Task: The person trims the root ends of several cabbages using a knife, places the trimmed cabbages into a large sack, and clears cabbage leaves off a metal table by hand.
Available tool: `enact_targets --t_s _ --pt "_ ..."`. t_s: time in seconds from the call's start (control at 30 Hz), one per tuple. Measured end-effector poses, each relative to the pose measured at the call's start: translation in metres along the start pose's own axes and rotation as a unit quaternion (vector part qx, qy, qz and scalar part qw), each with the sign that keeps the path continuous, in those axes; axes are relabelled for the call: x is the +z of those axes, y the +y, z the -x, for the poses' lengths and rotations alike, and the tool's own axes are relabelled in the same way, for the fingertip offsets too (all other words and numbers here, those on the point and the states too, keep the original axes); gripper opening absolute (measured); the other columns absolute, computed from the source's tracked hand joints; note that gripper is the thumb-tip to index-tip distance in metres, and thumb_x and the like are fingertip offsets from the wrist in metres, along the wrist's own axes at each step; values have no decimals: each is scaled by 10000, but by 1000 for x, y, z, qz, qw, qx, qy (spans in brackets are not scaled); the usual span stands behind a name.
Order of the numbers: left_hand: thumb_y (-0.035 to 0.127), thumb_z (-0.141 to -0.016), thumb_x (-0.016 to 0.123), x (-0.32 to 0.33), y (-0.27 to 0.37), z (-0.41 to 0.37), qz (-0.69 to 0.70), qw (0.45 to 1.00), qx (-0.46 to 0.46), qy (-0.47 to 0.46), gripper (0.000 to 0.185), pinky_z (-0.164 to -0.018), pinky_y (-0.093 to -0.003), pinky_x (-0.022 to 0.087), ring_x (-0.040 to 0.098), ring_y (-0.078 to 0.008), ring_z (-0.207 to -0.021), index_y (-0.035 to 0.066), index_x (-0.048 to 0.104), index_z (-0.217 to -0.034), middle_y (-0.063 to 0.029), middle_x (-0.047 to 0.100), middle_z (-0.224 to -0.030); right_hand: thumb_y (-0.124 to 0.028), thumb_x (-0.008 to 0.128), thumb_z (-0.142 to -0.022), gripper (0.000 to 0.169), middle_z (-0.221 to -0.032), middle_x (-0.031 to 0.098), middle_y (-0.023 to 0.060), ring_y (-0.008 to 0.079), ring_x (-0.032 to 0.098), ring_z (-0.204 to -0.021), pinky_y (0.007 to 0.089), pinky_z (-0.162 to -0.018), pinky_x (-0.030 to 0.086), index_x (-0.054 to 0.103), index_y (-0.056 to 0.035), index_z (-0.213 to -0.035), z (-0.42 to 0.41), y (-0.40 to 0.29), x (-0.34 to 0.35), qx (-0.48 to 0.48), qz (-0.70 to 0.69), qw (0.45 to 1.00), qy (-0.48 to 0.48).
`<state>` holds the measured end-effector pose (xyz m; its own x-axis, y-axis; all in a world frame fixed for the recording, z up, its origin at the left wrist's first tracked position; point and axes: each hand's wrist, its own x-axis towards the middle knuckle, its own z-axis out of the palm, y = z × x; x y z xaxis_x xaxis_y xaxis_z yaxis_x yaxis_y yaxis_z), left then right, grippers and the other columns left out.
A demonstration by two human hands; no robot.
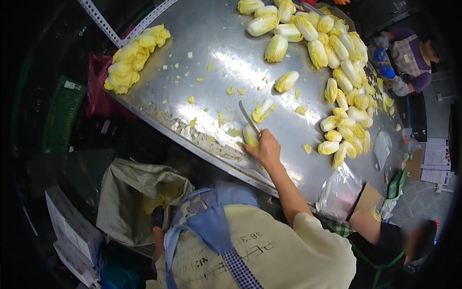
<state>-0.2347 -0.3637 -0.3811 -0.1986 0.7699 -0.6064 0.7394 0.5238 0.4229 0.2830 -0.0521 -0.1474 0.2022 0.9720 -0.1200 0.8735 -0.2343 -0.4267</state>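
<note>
My right hand (267,147) reaches over the metal table (213,32) and grips a knife with a curved blade (248,116); the handle is hidden in the fist. Below the blade, beside my fingers, lies a pale napa cabbage piece (249,135), partly covered by the hand. A loose cabbage leaf (265,109) rests just beyond it. My left hand (157,216), in a dark glove, hangs at the opening of a grey woven sack (119,202) near yellow leaves (164,198). Its fingers are too dark to read.
Several trimmed napa cabbages (346,76) are heaped along the table's far right side. A row of yellow cabbages (135,59) lines the left end by a perforated metal post (99,21). A co-worker in blue gloves (386,70) stands across; another person (382,234) is at right.
</note>
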Motion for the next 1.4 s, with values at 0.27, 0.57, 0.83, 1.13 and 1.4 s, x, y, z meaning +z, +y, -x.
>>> enact_targets --t_s 0.27,0.57,0.83,1.13,1.4 --pt "194 -838 490 13 3 -19 -6 1000 -8 -5 236 -789 -339 445 564 -272 -886 37 589 -984 -135 609 -971 -407 715 -639 517 -803 590 166 269 589 -703 376 -653 473 506 2 -876 -45 158 -98 207 -69 952 214" --pt "182 -844 483 13 14 -32 -2 1000 -16 -6 254 -804 -323 445 563 -258 -905 36 582 -1027 -127 609 -999 -445 700 -677 502 -761 547 170 331 539 -729 415 -617 426 497 5 -770 -74 245 -169 183 252 882 354" --pt "172 -848 477 26 5 -46 79 997 -15 -7 274 -817 -309 445 562 -246 -921 35 575 -1065 -120 608 -1023 -540 678 -648 629 -623 582 155 229 561 -470 349 -461 446 520 69 -649 -227 123 -45 162 -19 976 144" --pt "363 -803 528 30 29 -28 -216 970 106 -31 383 -884 -374 413 540 -283 -990 60 602 -1026 -139 588 -1069 -308 688 -598 337 -547 548 103 203 531 -473 353 -494 428 586 12 -628 -190 249 -121 193 -13 939 285" --pt "294 -829 505 10 50 -48 -138 985 99 -16 296 -818 -383 430 556 -319 -910 40 607 -941 -157 600 -984 -514 703 -633 578 -755 574 193 305 560 -672 427 -607 436 542 37 -703 -183 224 -180 156 167 906 356"
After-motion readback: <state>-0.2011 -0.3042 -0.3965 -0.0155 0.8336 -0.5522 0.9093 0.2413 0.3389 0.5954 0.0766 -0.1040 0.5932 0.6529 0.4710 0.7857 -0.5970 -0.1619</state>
